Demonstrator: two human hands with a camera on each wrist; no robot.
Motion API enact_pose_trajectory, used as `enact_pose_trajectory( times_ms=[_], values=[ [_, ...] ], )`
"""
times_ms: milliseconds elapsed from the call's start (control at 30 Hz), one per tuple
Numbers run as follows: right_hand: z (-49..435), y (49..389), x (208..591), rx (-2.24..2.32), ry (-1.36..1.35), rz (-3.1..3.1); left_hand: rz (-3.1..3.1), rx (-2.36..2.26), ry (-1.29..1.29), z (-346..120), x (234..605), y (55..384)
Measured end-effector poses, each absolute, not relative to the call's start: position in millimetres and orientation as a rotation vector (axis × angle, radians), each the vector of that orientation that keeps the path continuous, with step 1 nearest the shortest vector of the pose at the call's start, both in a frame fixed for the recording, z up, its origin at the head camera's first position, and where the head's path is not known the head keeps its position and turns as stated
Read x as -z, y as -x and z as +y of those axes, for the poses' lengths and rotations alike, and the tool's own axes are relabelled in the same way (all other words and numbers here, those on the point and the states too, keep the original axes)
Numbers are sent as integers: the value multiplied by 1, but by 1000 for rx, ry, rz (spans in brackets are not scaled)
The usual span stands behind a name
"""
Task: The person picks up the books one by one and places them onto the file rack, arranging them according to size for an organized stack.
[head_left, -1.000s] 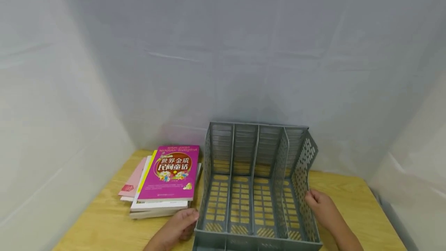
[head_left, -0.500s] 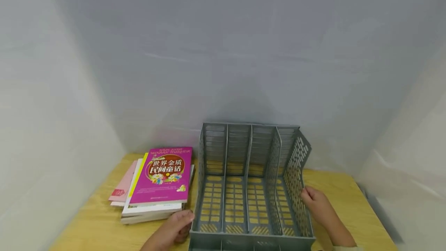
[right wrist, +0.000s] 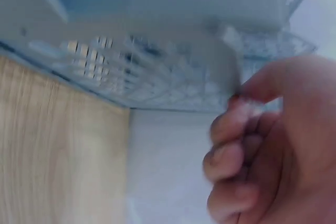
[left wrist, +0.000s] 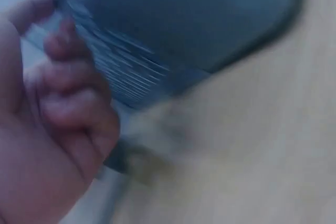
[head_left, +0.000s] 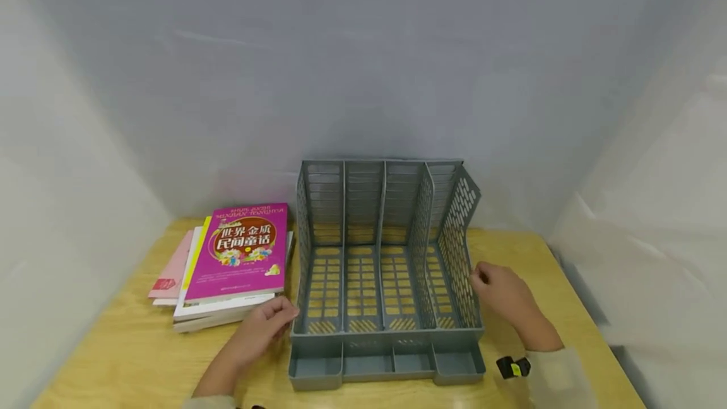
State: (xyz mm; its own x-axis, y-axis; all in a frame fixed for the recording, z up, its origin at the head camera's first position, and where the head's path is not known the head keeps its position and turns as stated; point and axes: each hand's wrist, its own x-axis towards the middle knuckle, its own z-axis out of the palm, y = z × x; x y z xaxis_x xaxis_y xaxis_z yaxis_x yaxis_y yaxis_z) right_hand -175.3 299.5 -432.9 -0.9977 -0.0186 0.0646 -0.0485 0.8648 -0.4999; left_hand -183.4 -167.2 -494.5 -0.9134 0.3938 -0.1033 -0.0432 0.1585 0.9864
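A grey plastic file rack (head_left: pixel 382 336) stands on the wooden table in the head view. It has several upright dividers, latticed walls and a row of small trays along its front. My left hand (head_left: pixel 258 333) is at the rack's left front edge, thumb and index finger pinching it; in the left wrist view that hand (left wrist: pixel 68 108) has its other fingers curled. On the opposite side, my right hand (head_left: pixel 505 295) pinches the front edge of the right side wall. The right wrist view shows thumb and index fingertip of this hand (right wrist: pixel 262 145) meeting at that edge, somewhat blurred.
Left of the rack lies a stack of books topped by a purple book (head_left: pixel 238 251), with a pink booklet (head_left: pixel 173 270) poking out beneath. White sheeting (head_left: pixel 363 68) hangs behind the wooden table (head_left: pixel 113 358) and along both sides.
Rack, books and hands all appear higher and further left as the head view shifts, bringing the front trays fully into sight. Both hands stay at the rack's sides.
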Motion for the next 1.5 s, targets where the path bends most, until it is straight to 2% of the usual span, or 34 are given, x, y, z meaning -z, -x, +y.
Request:
enact_pose_trajectory(
  times_ms=[133,300,633,967,1233,1500],
  values=[
    [285,172,420,-640,-70,-2975,2489,-1619,-353,-171,459,180],
    [273,165,419,-591,-10,-2931,2660,-1419,-412,-186,428,179],
    [262,153,437,-661,218,-2892,3137,-875,-189,-247,396,200],
    [259,148,444,-721,291,-2806,2978,-775,238,-295,408,227],
    [262,147,449,-793,315,-2896,2856,-600,141,-296,433,232],
    [262,150,448,-814,302,-2918,2793,-643,186,-295,432,230]
  ],
)
